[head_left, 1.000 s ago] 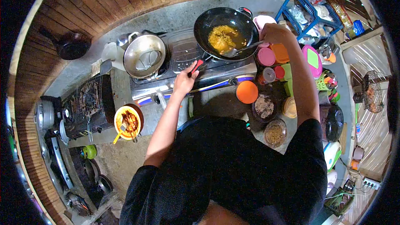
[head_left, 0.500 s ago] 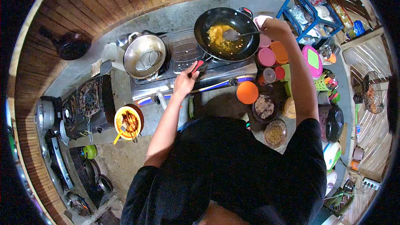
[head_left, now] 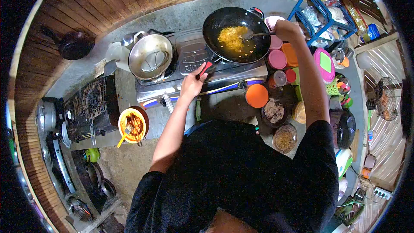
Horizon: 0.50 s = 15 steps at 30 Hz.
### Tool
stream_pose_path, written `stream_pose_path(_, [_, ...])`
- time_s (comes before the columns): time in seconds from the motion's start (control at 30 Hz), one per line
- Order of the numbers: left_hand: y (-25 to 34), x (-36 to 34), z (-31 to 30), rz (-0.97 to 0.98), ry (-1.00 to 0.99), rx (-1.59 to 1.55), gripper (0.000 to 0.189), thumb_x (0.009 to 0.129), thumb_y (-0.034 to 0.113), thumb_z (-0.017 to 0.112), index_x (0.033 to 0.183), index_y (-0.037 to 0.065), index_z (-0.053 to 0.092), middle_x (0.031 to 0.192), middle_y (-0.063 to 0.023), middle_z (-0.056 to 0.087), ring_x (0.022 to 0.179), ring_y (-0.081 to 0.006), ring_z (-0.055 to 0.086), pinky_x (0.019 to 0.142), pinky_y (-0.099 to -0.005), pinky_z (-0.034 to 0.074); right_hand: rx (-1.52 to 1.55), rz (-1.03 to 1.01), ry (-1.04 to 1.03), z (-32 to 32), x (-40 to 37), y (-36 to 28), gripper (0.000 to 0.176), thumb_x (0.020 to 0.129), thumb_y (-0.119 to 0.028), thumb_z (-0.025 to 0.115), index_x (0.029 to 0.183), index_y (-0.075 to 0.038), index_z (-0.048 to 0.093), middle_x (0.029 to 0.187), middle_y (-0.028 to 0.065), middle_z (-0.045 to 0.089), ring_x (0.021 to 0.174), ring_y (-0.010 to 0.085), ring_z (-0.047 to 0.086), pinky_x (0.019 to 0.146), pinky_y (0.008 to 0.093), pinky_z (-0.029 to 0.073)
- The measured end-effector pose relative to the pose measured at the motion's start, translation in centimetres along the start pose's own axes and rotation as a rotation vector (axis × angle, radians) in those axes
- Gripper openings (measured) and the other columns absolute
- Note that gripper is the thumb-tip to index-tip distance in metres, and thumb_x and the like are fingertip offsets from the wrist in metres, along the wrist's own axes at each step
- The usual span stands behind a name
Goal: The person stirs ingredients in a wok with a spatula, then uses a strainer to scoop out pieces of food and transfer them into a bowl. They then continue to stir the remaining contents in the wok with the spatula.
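A black wok [head_left: 212,22] stands on the right burner of the gas stove [head_left: 224,74]. Yellow-orange scrambled-looking food [head_left: 230,39] lies in its middle, with small bits scattered near the lower side. My left hand [head_left: 192,85] is closed around the wok's red and black handle [head_left: 206,70]. In my right hand [head_left: 288,31] is the handle of a spatula [head_left: 260,34]. Its blade dips into the right edge of the food and looks blurred. Part of the spatula's grip is hidden inside my fingers.
A metal pan [head_left: 134,60] sits on the left burner. To the right are several lidded tubs, an orange lid [head_left: 256,96] and a jar of dry seasoning [head_left: 284,139]. A bowl of red-brown sauce [head_left: 126,130] with a brush stands left, near a charcoal grill [head_left: 108,103]. A blue rack [head_left: 317,2] is behind.
The spatula has shifted right in the wok, and the food is now spread wider and looks more broken up. My left hand keeps its hold on the handle.
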<state>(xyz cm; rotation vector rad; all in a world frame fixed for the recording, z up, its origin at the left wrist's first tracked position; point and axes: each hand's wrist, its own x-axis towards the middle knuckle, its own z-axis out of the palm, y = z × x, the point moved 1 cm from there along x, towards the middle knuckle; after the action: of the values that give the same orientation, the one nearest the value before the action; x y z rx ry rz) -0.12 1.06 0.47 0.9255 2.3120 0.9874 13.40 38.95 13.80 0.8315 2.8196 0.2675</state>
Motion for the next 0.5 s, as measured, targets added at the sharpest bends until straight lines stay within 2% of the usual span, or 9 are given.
stream_pose_path(0.1, [0.4,-0.1,-0.1,-0.057,-0.037,-0.009,0.048,0.09,0.041,0.061,0.136,0.04,0.047,0.122,-0.0156,0.061,0.114,-0.034,0.058,0.093,-0.0395,0.047,0.039,0.017,0.003,4.5,3.3,0.0,0.022,0.081,-0.018,0.053,0.087,-0.005,0.07,0.091,0.0175,0.07,0.085,0.0342,0.069,0.072,0.0452,0.056])
stream_pose_path(0.17, [0.2,-0.2,0.1,0.021,0.044,-0.008,0.047,0.089,0.035,0.062,0.135,0.035,0.05,0.112,-0.0194,0.063,0.105,-0.0376,0.06,0.086,-0.0421,0.049,0.171,-0.16,0.24,6.3,4.3,-0.3,0.018,0.079,-0.014,0.056,0.085,-0.011,0.072,0.086,0.0148,0.069,0.085,0.0335,0.068,0.074,0.0421,0.054])
stream_pose_path(0.23, [-0.4,0.2,0.4,0.027,0.041,-0.004,0.047,0.089,0.035,0.062,0.135,0.034,0.05,0.112,-0.0198,0.063,0.105,-0.038,0.06,0.086,-0.0423,0.049,0.195,-0.18,0.279,4.3,3.4,-1.6,0.019,0.079,-0.015,0.058,0.09,-0.015,0.073,0.086,0.0125,0.069,0.082,0.0322,0.067,0.074,0.0406,0.054])
stream_pose_path(0.33, [-1.2,0.5,0.8,0.049,0.04,-0.013,0.047,0.089,0.034,0.062,0.135,0.034,0.05,0.112,-0.0202,0.063,0.105,-0.0386,0.06,0.087,-0.0428,0.049,0.201,-0.206,0.245,0.6,2.0,-1.8,0.021,0.078,-0.013,0.058,0.091,-0.017,0.074,0.084,0.0144,0.069,0.079,0.0327,0.067,0.071,0.0414,0.054])
stream_pose_path(0.4, [-1.4,0.5,0.9,0.067,0.042,-0.027,0.048,0.089,0.034,0.062,0.135,0.034,0.05,0.112,-0.0202,0.063,0.105,-0.0388,0.06,0.087,-0.043,0.049,0.171,-0.179,0.046,-1.3,1.6,-1.0,0.021,0.078,-0.021,0.056,0.09,-0.015,0.072,0.088,0.0185,0.069,0.085,0.0353,0.069,0.074,0.0475,0.055])
stream_pose_path(0.5, [-1.0,0.4,0.7,0.081,0.039,-0.045,0.048,0.089,0.034,0.062,0.135,0.034,0.05,0.112,-0.0195,0.063,0.106,-0.039,0.06,0.088,-0.043,0.048,0.099,-0.081,-0.016,-4.6,-1.0,-0.9,0.02,0.077,-0.022,0.056,0.088,-0.015,0.072,0.087,0.0201,0.069,0.086,0.037,0.068,0.074,0.0473,0.054])
